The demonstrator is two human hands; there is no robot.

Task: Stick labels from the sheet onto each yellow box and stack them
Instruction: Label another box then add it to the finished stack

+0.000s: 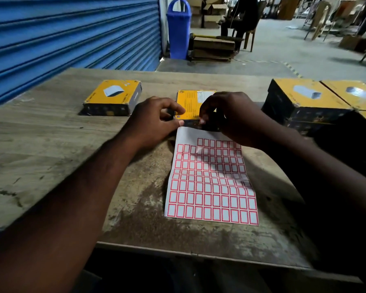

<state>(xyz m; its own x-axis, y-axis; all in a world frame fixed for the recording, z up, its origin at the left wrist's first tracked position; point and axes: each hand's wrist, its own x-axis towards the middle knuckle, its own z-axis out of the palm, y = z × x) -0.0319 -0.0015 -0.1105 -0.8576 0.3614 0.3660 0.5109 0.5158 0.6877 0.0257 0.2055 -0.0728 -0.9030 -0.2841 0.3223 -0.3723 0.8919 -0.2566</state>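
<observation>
We are looking down at a worn wooden table (51, 144). Our left hand (154, 121) is gripping the near left corner of the middle yellow box (191, 104), while our right hand (230, 117) is pinching a small red-bordered label (202, 121) against its near edge. The label sheet (211, 182) is lying just in front of this box. 1 more yellow box (112, 97) is sitting to the left, and stacked boxes (317, 100) are standing at the right.

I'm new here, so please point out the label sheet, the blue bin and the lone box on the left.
Label sheet (211, 187), head view, middle.
Blue bin (179, 37), head view, front.
Left box (114, 94), head view, top.
</observation>
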